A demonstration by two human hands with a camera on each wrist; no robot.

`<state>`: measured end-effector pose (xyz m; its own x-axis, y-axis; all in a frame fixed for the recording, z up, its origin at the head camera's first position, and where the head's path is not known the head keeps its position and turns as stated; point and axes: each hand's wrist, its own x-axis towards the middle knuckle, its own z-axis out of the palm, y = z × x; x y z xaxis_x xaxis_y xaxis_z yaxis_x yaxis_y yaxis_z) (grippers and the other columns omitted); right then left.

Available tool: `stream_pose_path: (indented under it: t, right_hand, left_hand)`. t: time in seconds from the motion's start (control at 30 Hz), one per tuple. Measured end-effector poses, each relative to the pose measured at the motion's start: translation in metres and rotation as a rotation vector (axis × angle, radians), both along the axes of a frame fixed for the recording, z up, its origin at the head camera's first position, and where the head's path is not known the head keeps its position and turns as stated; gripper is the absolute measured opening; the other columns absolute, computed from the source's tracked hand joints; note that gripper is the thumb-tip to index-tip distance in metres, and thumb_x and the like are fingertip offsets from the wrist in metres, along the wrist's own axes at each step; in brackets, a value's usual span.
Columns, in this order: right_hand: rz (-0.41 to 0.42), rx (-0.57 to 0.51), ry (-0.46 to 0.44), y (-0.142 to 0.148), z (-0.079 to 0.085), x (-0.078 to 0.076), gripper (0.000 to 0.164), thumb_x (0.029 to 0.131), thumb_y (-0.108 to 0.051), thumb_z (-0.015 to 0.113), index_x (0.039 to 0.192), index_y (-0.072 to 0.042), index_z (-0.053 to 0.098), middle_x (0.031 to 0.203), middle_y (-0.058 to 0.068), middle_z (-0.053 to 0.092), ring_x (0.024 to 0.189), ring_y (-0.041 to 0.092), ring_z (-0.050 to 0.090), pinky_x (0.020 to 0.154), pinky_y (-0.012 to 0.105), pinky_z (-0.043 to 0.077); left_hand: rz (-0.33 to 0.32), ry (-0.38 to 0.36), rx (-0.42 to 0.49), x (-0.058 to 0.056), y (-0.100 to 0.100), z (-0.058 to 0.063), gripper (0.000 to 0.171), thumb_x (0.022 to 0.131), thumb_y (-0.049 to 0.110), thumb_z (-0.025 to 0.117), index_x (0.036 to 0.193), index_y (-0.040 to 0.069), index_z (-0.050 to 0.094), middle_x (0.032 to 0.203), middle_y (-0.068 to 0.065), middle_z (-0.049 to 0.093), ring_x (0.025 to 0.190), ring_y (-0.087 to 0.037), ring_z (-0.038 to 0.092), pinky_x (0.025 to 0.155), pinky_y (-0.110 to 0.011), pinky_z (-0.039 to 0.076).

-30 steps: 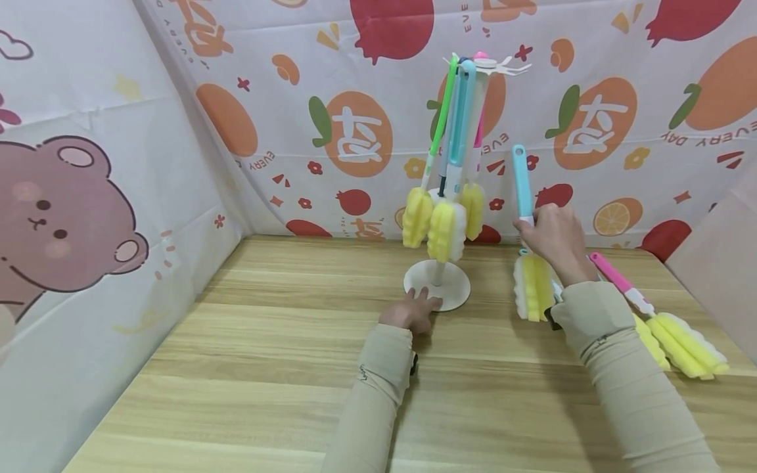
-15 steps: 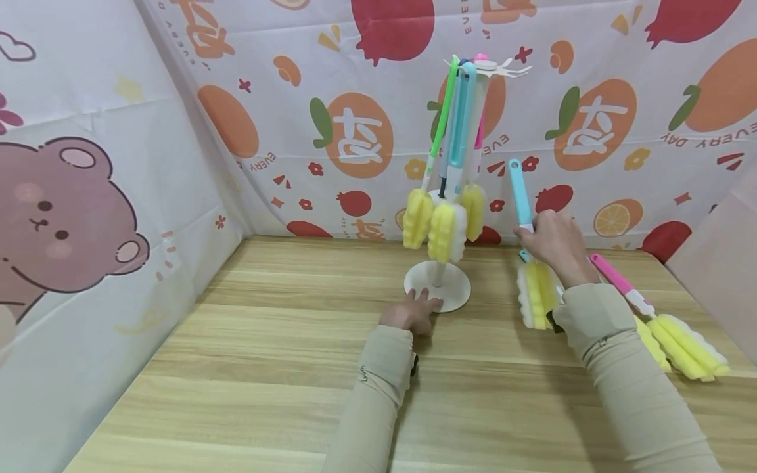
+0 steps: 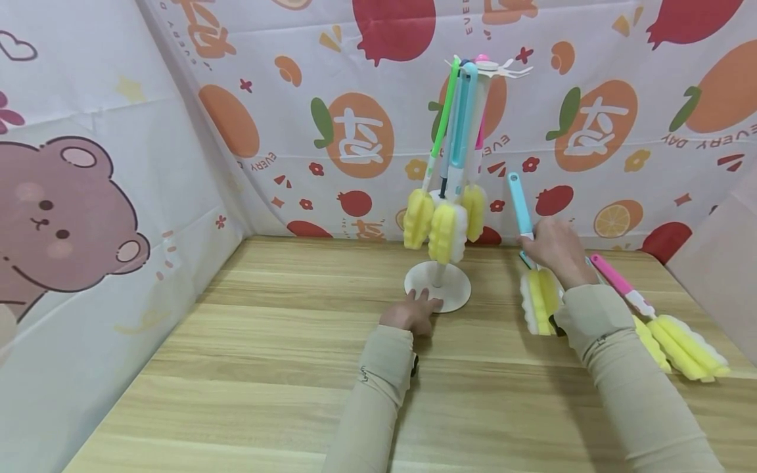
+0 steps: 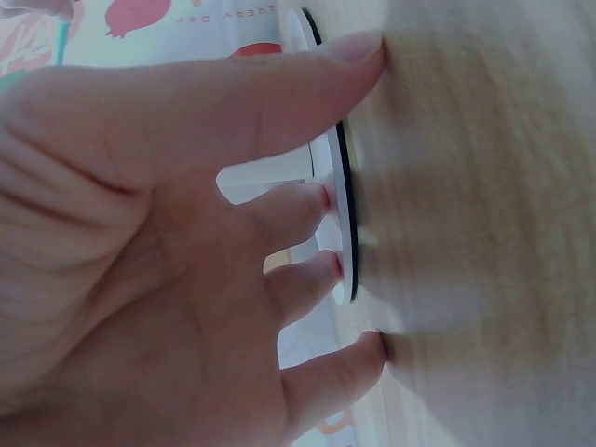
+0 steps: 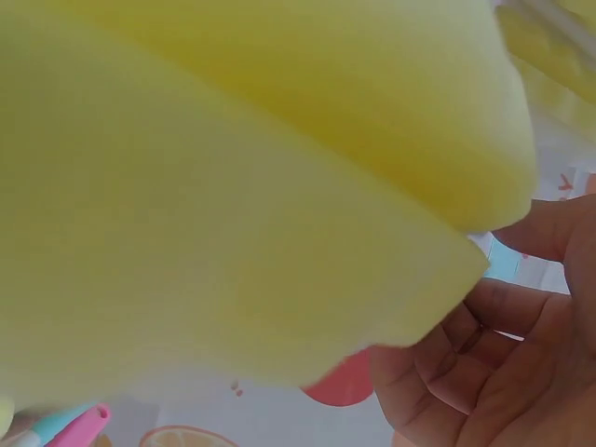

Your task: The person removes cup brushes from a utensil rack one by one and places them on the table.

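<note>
My right hand [image 3: 556,249] grips a sponge bottle brush [image 3: 520,205] by the lower part of its light-blue handle. The brush leans with its handle up and its yellow-and-white sponge head below the hand; that head [image 5: 233,205] fills most of the right wrist view. My left hand [image 3: 408,312] rests its fingertips on the round white base [image 3: 457,289] of a brush stand. In the left wrist view, the little fingertip [image 4: 372,349] touches the wood just off the base's edge. From the stand's top hang several brushes, among them a green-handled brush [image 3: 443,112] and a blue-handled brush [image 3: 461,125].
To the right on the wooden table [image 3: 266,381] lies a pink-handled brush [image 3: 686,345], with another sponge head [image 3: 652,341] partly behind my right sleeve. White hooks [image 3: 508,68] stick out on the stand's right side. A fruit-print cloth [image 3: 266,197] stands behind.
My right hand has come down a little with the brush, and the handle leans further left while the sponge head shifts slightly down and right. The left hand stays on the base.
</note>
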<state>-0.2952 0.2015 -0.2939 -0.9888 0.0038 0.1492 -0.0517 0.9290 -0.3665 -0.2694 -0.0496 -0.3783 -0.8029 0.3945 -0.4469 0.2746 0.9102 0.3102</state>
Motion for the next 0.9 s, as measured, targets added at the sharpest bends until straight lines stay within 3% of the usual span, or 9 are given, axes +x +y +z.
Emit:
stream_pose_path:
  t: [0.13,0.37,0.53,0.7,0.9]
  right_hand:
    - [-0.012,-0.007,-0.025,0.001,-0.003,-0.002,0.032,0.086,-0.025,0.056,0.075,0.004,0.058,0.057,0.010,0.048,0.052,0.022,0.045,0.045,0.028,0.038]
    - [0.003,0.009,-0.109,0.004,-0.010,-0.006,0.031,0.086,-0.026,0.058,0.081,0.004,0.056,0.074,0.016,0.050,0.059,0.024,0.049,0.052,0.031,0.043]
    - [0.047,0.030,-0.176,0.011,-0.018,-0.011,0.028,0.086,-0.025,0.056,0.079,0.002,0.054,0.066,0.012,0.051,0.053,0.020,0.050,0.048,0.029,0.043]
    - [0.083,-0.017,-0.251,0.016,-0.020,-0.015,0.026,0.086,-0.022,0.054,0.082,0.003,0.052,0.061,0.010,0.052,0.051,0.019,0.053,0.045,0.026,0.044]
    - [0.091,-0.061,-0.351,0.015,-0.020,-0.019,0.026,0.086,-0.020,0.056,0.088,0.005,0.051,0.065,0.012,0.053,0.055,0.023,0.057,0.048,0.030,0.050]
  left_hand:
    - [-0.001,-0.001,0.005,0.000,0.000,0.001,0.072,0.076,0.007,0.060,0.139,0.031,0.032,0.151,-0.001,0.009,0.133,-0.023,0.003,0.089,-0.052,0.038]
    - [0.004,0.002,-0.008,0.000,0.001,0.000,0.070,0.077,0.008,0.059,0.138,0.032,0.034,0.151,0.000,0.010,0.133,-0.022,0.003,0.088,-0.050,0.038]
    - [-0.005,0.005,0.001,0.000,0.001,-0.001,0.071,0.075,0.007,0.061,0.137,0.030,0.035,0.151,-0.002,0.010,0.133,-0.023,0.003,0.091,-0.052,0.036]
    - [-0.004,0.005,0.009,0.000,0.001,0.000,0.071,0.074,0.007,0.062,0.137,0.029,0.035,0.151,-0.002,0.009,0.133,-0.024,0.002,0.091,-0.054,0.036]
    - [-0.002,0.003,0.003,0.000,0.001,0.000,0.072,0.075,0.006,0.061,0.137,0.030,0.034,0.151,-0.002,0.009,0.133,-0.023,0.002,0.090,-0.053,0.037]
